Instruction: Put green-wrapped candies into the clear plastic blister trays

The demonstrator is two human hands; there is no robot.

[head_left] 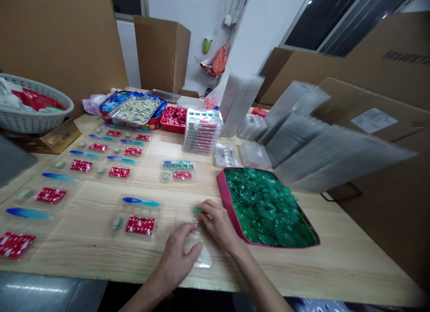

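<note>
A clear plastic blister strip (203, 259) lies on the table between my hands. My left hand (176, 256) rests at its left side, thumb and fingers apart, with nothing visibly gripped. At the strip's far end, my right hand (217, 222) pinches a small green packet (197, 210) in its fingertips. Just right of that hand stands a pink-rimmed tin (228, 200) heaped with small green packets (265, 209). Left of my hands, a clear tray holds a blue pick-like stick (141, 201), a red patterned sachet (140, 225) and a small pale piece (117, 223).
Several similar filled trays (119, 171) line the left side. One tray with green packets (178, 170) lies ahead, before a stack of filled trays (202, 130). Clear plastic sheets (329, 146) lean at right. Behind are a red sachet bin (174, 119), a metal tray (134, 110) and a basket (35, 117).
</note>
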